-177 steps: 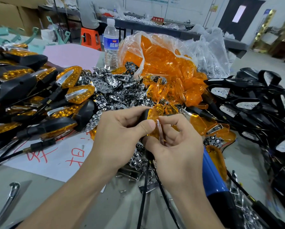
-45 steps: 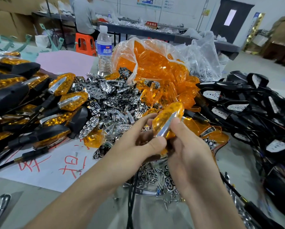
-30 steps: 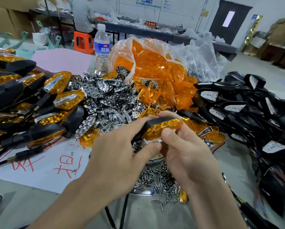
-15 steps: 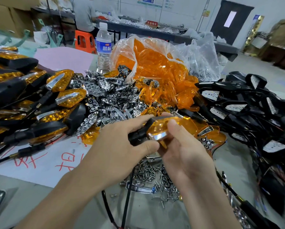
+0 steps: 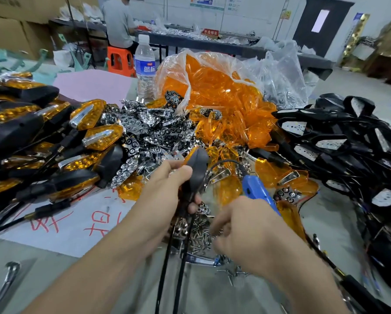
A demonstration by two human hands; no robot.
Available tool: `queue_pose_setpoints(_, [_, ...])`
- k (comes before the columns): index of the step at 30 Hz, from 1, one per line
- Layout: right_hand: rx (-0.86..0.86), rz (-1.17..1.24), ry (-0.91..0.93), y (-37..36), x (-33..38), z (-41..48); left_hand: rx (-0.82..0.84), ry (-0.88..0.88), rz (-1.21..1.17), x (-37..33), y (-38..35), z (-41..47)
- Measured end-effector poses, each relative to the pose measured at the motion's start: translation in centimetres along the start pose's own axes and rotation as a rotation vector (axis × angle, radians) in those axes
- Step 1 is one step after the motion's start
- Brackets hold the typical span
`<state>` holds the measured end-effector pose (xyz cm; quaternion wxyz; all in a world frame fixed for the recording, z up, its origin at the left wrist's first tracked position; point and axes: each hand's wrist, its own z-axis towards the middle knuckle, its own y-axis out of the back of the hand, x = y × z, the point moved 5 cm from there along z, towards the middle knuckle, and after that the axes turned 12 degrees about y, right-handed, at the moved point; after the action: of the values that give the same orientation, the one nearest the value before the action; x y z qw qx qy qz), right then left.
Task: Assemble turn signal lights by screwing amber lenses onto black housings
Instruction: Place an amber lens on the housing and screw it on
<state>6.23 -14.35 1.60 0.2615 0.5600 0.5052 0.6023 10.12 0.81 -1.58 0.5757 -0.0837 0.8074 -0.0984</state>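
Gripping a black housing (image 5: 197,166) in the left grip (image 5: 165,196) over the middle of the bench (image 5: 212,295), fingers and thumb curled round its narrow stem, rounded black back turned to the camera. Showing a sliver of amber at the housing's upper left edge; cannot tell whether that belongs to a lens seated in it or to the pile behind. Trailing two black cables (image 5: 164,270) from the stem down toward the near edge.

Hovering the right grip (image 5: 246,232) just right of the housing, above a heap of small screws (image 5: 199,239) toward the near edge, fingers curled inward and blurred; cannot tell whether pinching a screw or closed on nothing. Lying just behind that grip, a blue-handled screwdriver (image 5: 256,190), angled up and left; cannot tell whether touched.

Heaped toward the far edge, a clear bag of amber lenses (image 5: 212,91), with loose lenses spread in front of it and a water bottle (image 5: 144,64) standing just to its left. Piled between the bag and the left grip, chrome reflectors (image 5: 149,132). Stacked along the left edge, finished lights (image 5: 95,116), amber lenses on black bodies. Tangled along the right edge, bare housings with wires (image 5: 337,141), white insides showing. Spread under the left forearm, a white sheet (image 5: 76,227) with red characters. Seated beyond the far edge at another table, a person (image 5: 117,21) on an orange stool (image 5: 119,62).
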Motion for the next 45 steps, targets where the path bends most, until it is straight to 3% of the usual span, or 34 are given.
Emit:
queue_pose_setpoints(3, [0.073, -0.124, -0.011, -0.8, 1.2, 0.2, 0.069, 0.086, -0.118, 0.4, -0.6, 0.5])
queue_pose_setpoints(7, [-0.002, -0.152, -0.012, -0.7, 1.7, 0.6, 0.087, -0.074, 0.148, 0.0, -0.4, -0.2])
queue_pose_setpoints(11, [-0.068, -0.064, 0.003, -0.3, 1.4, 0.8, -0.003, -0.111, 0.213, -0.4, 0.1, -0.3])
queue_pose_setpoints(14, [-0.252, 0.110, 0.054, 0.7, 0.4, 0.8, -0.011, -0.134, 0.162, -0.6, -0.1, -0.8])
queue_pose_setpoints(16, [-0.480, 0.255, 0.102, 1.8, 0.0, 0.3, 0.003, -0.140, 0.150, -0.7, -0.2, -1.0])
queue_pose_setpoints(18, [-0.694, 0.445, 0.124, 2.7, -0.4, -0.3, 0.011, -0.137, 0.176, -0.6, -0.3, -1.1])
queue_pose_setpoints(20, [-0.801, 0.699, 0.125, 2.9, -1.0, -0.4, 0.013, -0.134, 0.211, -0.6, -0.4, -1.2])
queue_pose_setpoints(26, [-0.764, 1.051, 0.168, 2.4, -1.1, 0.2, 0.063, -0.083, 0.272, -0.2, -1.3, -1.8])
queue_pose_setpoints(33, [-0.742, 1.092, 0.278, 2.7, -0.9, 0.2, 0.112, -0.058, 0.273, -0.2, -1.7, -2.2])
queue_pose_setpoints(45, [-0.590, 1.272, 0.127, 1.3, -1.6, 1.0, 0.129, -0.100, 0.342, 0.0, -2.3, -2.7])
